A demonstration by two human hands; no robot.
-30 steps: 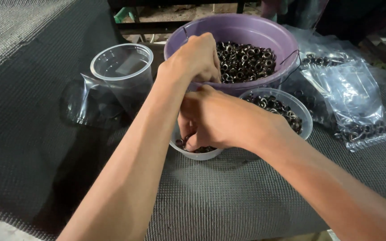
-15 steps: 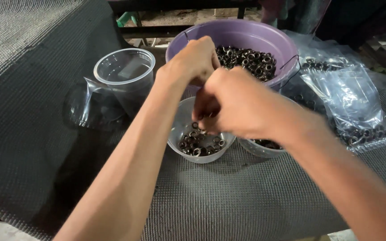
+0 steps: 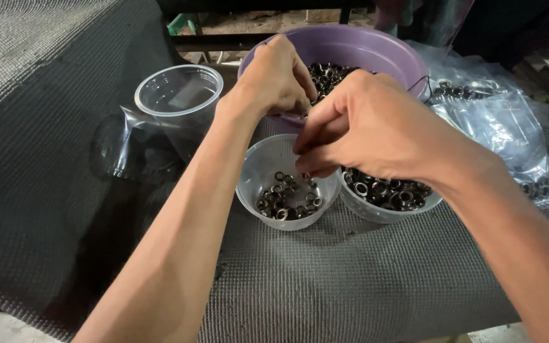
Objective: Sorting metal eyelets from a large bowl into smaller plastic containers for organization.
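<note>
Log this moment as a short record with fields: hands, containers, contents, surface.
left hand: fingers pinched together at the near rim of the purple bowl
right hand: fingertips curled above the small clear cup
contents: small metal rings in that cup, in the second cup and in the purple bowl
also: empty clear cup; clear plastic bags on the right
surface: dark textured mat

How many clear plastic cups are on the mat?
3: an empty one at the left, one under the hands with some rings, one beside it, fuller, partly hidden by the right hand.
</note>
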